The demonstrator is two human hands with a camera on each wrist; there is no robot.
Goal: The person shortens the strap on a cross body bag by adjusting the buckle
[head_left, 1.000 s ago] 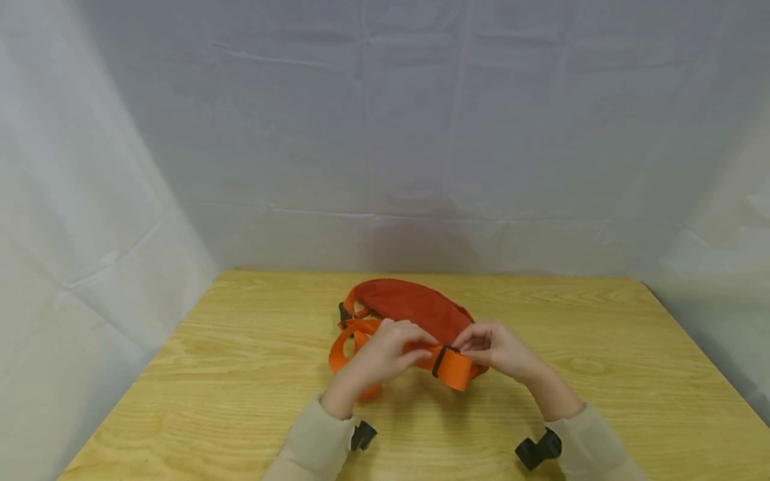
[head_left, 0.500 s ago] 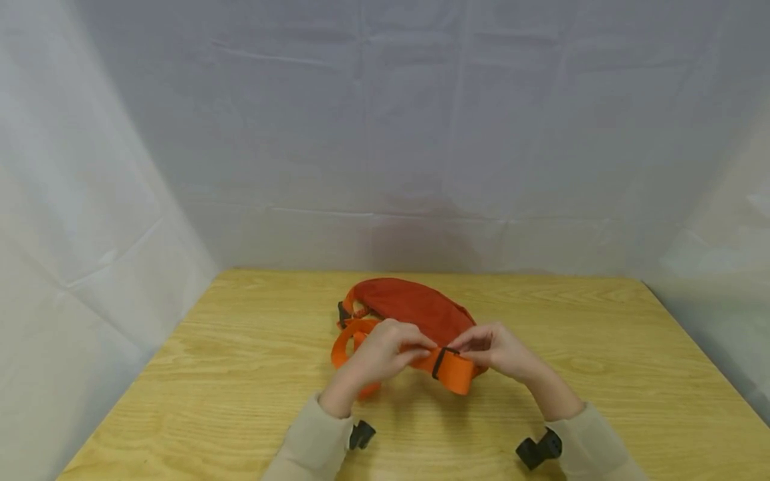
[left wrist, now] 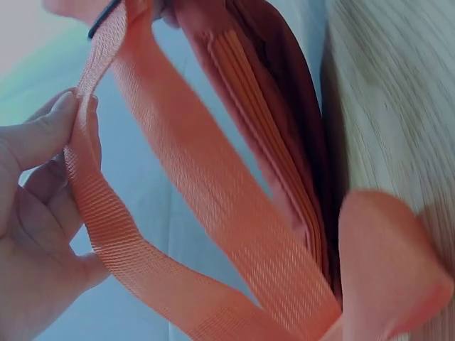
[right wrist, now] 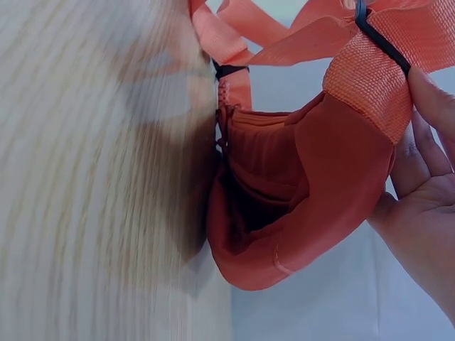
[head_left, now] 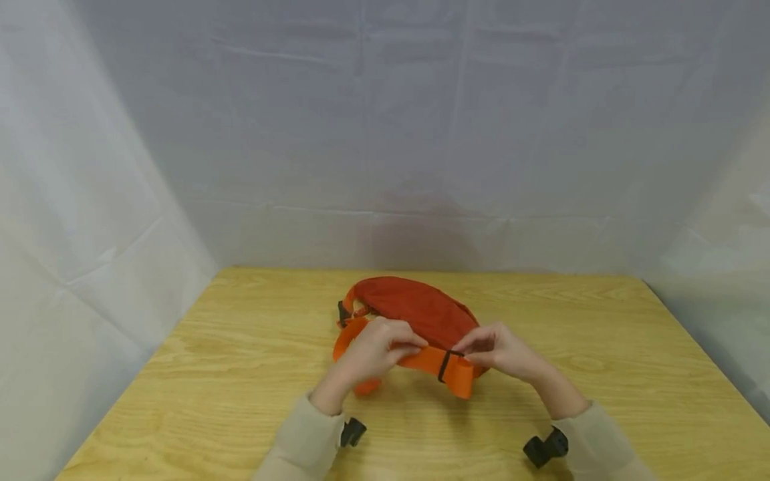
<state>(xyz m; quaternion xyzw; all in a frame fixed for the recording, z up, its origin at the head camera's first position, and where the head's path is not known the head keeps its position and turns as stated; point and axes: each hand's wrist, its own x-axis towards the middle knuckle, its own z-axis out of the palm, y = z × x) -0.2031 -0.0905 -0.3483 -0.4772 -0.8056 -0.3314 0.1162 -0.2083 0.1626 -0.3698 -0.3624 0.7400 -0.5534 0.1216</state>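
A red waist bag (head_left: 409, 304) with an orange webbing strap (head_left: 426, 361) rests on the table. My left hand (head_left: 377, 349) pinches the strap between thumb and fingers, left of a black slide adjuster (head_left: 444, 367). Just right of that adjuster, my right hand (head_left: 504, 352) pinches the webbing at its upper edge. A short strap loop (head_left: 462, 379) hangs below those fingers. In the left wrist view, the pinched webbing (left wrist: 117, 231) runs down beside a second strap length (left wrist: 206, 170). The right wrist view shows the right thumb (right wrist: 434, 99) against the adjuster (right wrist: 384, 41).
A black buckle (head_left: 343, 314) lies at the bag's left end. More strap (head_left: 367, 387) curls onto the wooden table (head_left: 240, 401) beneath the left hand. White sheeting (head_left: 421, 133) hangs behind and at both sides. Black wrist devices (head_left: 546, 447) sit at the sleeves.
My left hand has slid a little left along the strap, and more webbing shows between it and the adjuster. The adjuster has shifted slightly right. My right hand stays nearly in place.
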